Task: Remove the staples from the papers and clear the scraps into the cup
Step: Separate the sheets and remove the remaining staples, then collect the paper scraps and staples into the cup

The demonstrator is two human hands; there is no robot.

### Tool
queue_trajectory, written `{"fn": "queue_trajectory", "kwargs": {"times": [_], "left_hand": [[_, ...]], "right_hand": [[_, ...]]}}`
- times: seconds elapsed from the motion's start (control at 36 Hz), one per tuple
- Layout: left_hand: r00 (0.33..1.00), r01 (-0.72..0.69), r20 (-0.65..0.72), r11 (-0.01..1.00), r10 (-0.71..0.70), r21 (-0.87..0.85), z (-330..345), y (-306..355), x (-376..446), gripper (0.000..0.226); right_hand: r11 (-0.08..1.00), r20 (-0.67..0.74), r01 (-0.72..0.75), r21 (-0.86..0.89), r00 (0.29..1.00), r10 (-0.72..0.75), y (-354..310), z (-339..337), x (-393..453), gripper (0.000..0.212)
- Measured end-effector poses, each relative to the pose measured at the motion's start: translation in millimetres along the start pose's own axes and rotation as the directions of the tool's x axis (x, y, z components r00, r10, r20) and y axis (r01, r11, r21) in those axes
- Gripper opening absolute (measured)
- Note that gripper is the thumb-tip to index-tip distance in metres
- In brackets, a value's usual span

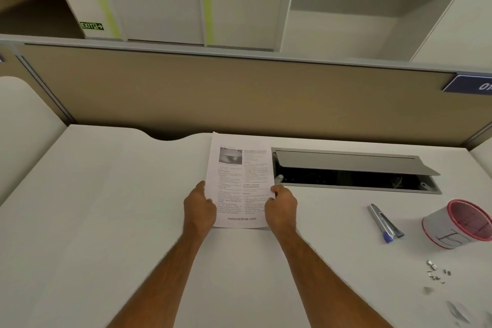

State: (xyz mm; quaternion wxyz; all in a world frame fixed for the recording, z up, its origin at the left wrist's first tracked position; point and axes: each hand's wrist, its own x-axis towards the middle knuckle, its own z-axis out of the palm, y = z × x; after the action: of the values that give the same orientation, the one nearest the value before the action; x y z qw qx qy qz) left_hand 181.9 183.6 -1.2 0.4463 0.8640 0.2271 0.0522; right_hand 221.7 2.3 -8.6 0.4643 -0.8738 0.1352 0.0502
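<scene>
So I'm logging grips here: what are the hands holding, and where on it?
Both hold the printed papers: left hand grips the left edge, right hand the right edge, both on the lower half.

white desk (106, 194), open cable tray (354, 172), beige partition (239, 96)

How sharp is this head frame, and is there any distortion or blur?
Head view: wide-angle bowing bends the partition; even, soft light; only the largest print on the papers is readable; the loose staples and bottom-right corner smear.
</scene>
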Motion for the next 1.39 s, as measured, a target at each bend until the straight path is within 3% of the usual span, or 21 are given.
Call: {"fn": "queue_trajectory", "kwargs": {"times": [0.11,0.28,0.58,0.89,1.39], "left_hand": [[1.0,0.023,-0.02,0.999,-0.022,0.044,1.7,0.4,4.8,0.033],[0.992,0.036,-0.123,0.977,-0.01,0.21,0.6,11.6,-1.5,0.049],[0.98,-0.146,-0.094,0.956,0.175,0.254,15.5,50.7,-51.0,0.032],[0.971,-0.233,-0.004,0.945,0.24,0.228,42.1,71.7,-141.1,0.024],[0.913,-0.394,0.206,0.892,0.353,0.222,104.6,130.5,-253.1,0.026]], "right_hand": [[0.999,-0.008,0.025,-0.025,1.0,-0.025,-0.4,-0.2,1.9,0.035],[0.993,-0.069,0.055,-0.102,0.996,-0.062,2.8,-7.1,-1.1,0.028],[0.988,-0.088,0.126,-0.091,0.987,-0.134,14.3,-39.6,-44.1,0.021],[0.977,-0.111,0.19,-0.095,0.973,-0.2,42.9,-96.6,-99.7,0.019],[0.973,-0.147,0.118,-0.197,0.978,-0.149,131.4,-219.9,-153.9,0.021]]}}
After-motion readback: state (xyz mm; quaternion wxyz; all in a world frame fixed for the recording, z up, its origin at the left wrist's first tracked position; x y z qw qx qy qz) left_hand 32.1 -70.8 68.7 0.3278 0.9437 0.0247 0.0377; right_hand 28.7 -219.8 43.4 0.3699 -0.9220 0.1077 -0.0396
